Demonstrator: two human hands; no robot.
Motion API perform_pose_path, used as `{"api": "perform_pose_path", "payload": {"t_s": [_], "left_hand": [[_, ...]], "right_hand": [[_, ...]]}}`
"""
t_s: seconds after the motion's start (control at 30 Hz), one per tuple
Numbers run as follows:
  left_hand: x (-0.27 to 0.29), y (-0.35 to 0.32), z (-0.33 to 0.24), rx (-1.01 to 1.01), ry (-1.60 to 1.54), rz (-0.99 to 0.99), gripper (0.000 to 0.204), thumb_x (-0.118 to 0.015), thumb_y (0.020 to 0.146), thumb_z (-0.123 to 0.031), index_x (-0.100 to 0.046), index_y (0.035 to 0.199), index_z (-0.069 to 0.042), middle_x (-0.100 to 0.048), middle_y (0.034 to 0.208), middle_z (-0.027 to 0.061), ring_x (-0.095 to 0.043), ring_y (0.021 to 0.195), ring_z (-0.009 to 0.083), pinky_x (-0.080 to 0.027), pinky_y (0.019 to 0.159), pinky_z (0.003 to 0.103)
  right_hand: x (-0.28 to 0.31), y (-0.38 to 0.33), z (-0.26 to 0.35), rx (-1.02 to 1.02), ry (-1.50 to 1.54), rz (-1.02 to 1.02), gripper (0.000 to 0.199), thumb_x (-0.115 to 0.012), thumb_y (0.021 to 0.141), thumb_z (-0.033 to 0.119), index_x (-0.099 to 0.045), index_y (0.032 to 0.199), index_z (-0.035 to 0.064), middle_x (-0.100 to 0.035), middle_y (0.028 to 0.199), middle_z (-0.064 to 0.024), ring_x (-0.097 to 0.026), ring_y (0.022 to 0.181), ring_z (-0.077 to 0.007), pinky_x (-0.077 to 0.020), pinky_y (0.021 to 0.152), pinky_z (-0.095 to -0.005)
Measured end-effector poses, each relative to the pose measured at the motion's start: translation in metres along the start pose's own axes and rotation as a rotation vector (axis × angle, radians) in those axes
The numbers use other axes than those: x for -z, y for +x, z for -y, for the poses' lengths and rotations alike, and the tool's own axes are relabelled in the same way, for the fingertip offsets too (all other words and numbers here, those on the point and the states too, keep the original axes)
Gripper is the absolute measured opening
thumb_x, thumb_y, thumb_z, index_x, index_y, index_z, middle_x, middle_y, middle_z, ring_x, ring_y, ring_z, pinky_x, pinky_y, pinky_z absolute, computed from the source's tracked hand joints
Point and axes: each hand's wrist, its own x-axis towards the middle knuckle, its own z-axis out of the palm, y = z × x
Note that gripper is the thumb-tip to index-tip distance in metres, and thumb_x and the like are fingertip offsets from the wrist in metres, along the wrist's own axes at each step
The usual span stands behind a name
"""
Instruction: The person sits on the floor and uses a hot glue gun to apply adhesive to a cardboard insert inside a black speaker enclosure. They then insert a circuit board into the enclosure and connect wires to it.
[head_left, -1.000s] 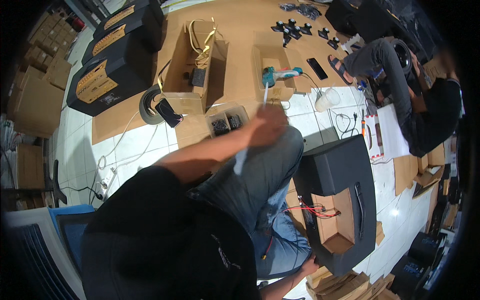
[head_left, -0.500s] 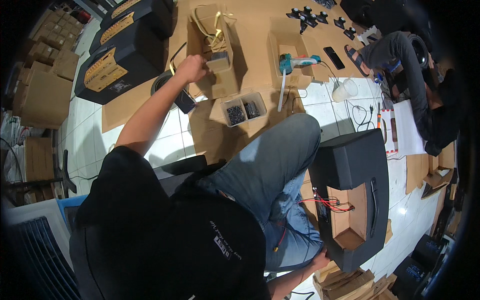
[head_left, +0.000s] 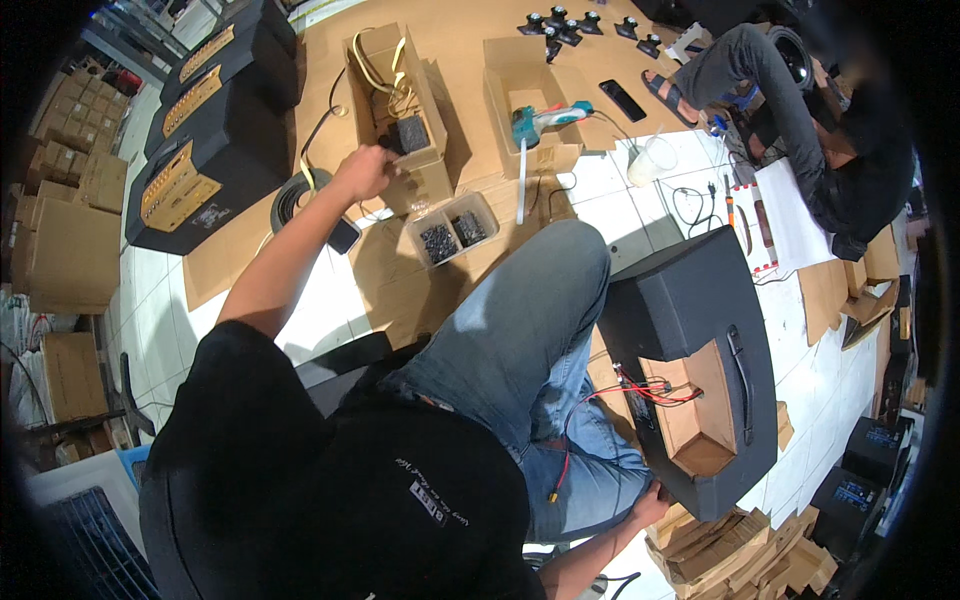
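Note:
My left hand is by the near-left side of a tall cardboard box, with its fingers bent together. Whatever it may hold is hidden. Inside that box are yellow straps or cable and a dark block. Below my left forearm lies a coil of black cable. My right hand grips the lower corner of a black speaker cabinet leaning beside my legs. Red and black wires come out of its open wooden cavity; one red lead ends in a yellow connector over my jeans.
A divided tray of black screws sits before me. A teal power tool rests on another cardboard box. Finished-looking cabinets stand left. A co-worker sits right, near a phone.
The whole view has shifted and turned slightly. My left hand has drawn a little toward me along the box. My right hand stays at the cabinet corner.

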Motion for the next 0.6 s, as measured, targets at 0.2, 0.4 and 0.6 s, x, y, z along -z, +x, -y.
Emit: {"api": "perform_pose_path", "payload": {"t_s": [0.2,0.4,0.6], "left_hand": [[0.019,-0.005,-0.014,0.023,0.082,0.121,0.041,-0.074,0.087,-0.023,-0.069,0.122,-0.002,-0.071,0.106,0.0262,-0.068,0.101,0.0439,-0.054,0.089,0.049],[0.009,-0.029,-0.121,-0.348,0.038,-0.362,0.068,-0.079,0.084,-0.027,-0.053,0.143,-0.004,-0.053,0.145,0.0233,-0.046,0.137,0.0437,-0.034,0.118,0.056],[-0.062,-0.078,-0.233,-0.630,-0.248,0.089,0.079,-0.079,0.085,-0.037,-0.047,0.150,-0.008,-0.038,0.156,0.0279,-0.039,0.142,0.0488,-0.033,0.117,0.056]], "right_hand": [[-0.011,-0.001,-0.012,0.049,0.122,-0.031,0.041,-0.065,0.094,0.028,-0.072,0.118,-0.0035,-0.073,0.119,-0.0209,-0.069,0.114,-0.0359,-0.0499,0.098,-0.0427],[0.008,-0.016,0.009,0.007,0.098,-0.104,0.033,-0.069,0.089,0.025,-0.075,0.109,-0.0006,-0.075,0.099,-0.0249,-0.073,0.095,-0.0389,-0.0547,0.087,-0.0461],[0.020,-0.016,0.041,-0.215,0.016,-0.055,0.042,-0.072,0.085,0.035,-0.076,0.113,0.0042,-0.075,0.108,-0.0217,-0.071,0.104,-0.0412,-0.0553,0.093,-0.0468]]}}
